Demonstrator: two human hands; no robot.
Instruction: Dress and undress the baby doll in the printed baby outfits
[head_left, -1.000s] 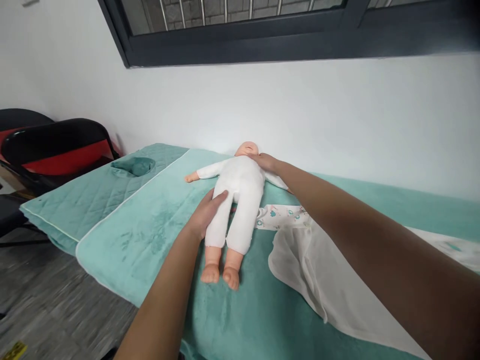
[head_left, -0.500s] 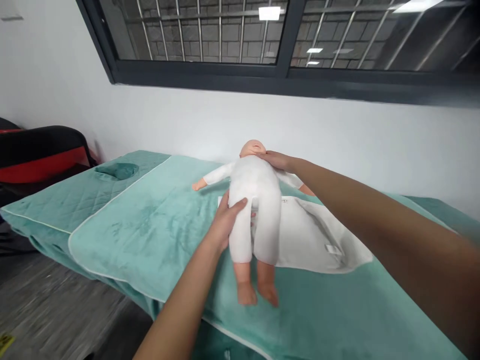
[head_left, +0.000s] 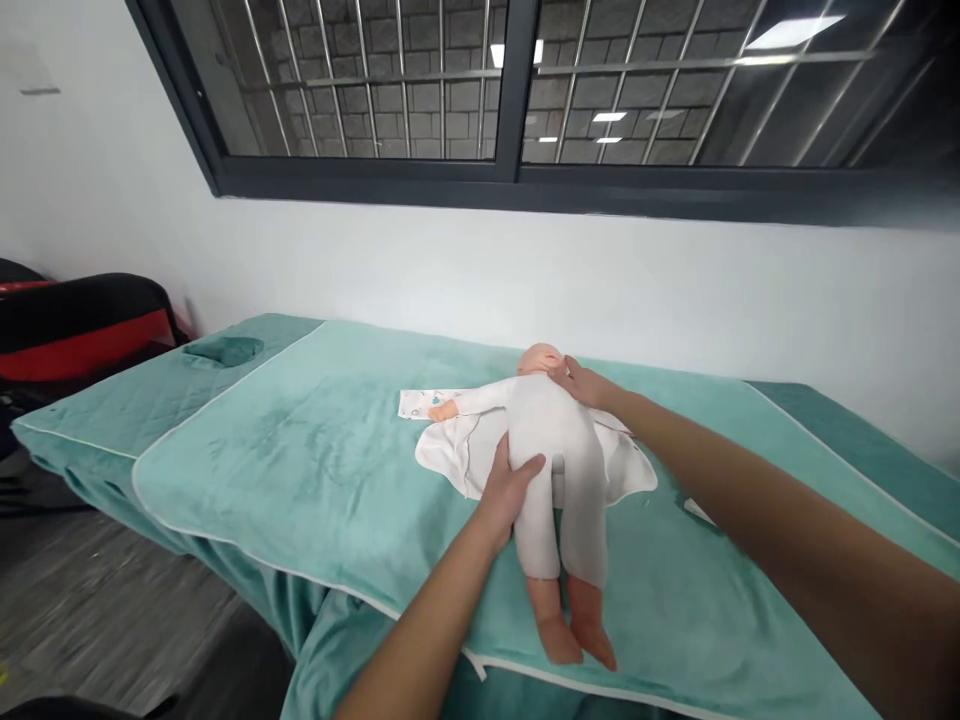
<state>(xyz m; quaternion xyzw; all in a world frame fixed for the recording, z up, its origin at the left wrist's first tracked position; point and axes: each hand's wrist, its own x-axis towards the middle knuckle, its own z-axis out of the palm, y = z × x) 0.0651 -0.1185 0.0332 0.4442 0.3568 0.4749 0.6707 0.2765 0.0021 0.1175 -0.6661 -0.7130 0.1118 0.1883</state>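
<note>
A baby doll [head_left: 555,425] with a white cloth body and bare plastic feet is on its back, its head towards the wall. My left hand [head_left: 510,492] grips its hip, thumb on top and fingers hidden behind. My right hand [head_left: 585,383] holds it at the neck and shoulder; some of those fingers are hidden behind it. Beneath the doll, a white baby garment [head_left: 448,452] is spread out. One doll hand rests over a small printed white cloth strip [head_left: 414,403]. Whether the doll's back touches the garment, I cannot tell.
The bed has a green plush cover [head_left: 300,450] with white piping and a face hole [head_left: 225,350] at the left. A white object [head_left: 699,511] lies partly behind my right forearm. A black and red chair [head_left: 82,325] stands left; a barred window [head_left: 375,100] is above.
The view has shifted. The doll, held in both hands, is now over the spread garment, with the white cloth showing on both sides instead of mainly to its right.
</note>
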